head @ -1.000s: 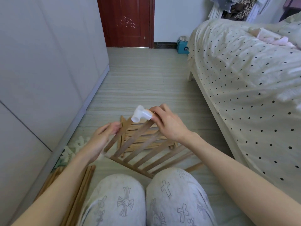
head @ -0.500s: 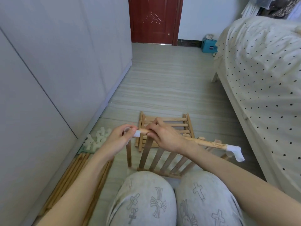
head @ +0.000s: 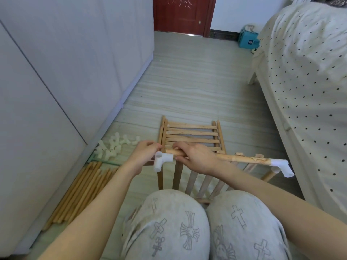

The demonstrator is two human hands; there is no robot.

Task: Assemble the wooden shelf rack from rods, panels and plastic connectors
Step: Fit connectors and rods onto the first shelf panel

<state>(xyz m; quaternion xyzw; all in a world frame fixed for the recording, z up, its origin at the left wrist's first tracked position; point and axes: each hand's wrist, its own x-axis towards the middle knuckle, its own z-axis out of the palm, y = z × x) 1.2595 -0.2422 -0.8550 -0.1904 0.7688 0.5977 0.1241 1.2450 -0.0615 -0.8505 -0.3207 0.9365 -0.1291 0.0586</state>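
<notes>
Your left hand [head: 143, 156] grips a white connector [head: 161, 160] at the rod's [head: 242, 158] left end; your right hand [head: 197, 158] grips the rod above the panel [head: 189, 180] over the floor [head: 187, 81]

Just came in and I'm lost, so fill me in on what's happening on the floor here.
A person sitting on the floor is building a wooden rack. The right hand grips a rod along the top of a slatted panel propped at the knees, and the left hand holds a white connector at the rod's near end. Another connector already caps the far end. Spare rods, loose connectors and a second panel lie nearby.
</notes>
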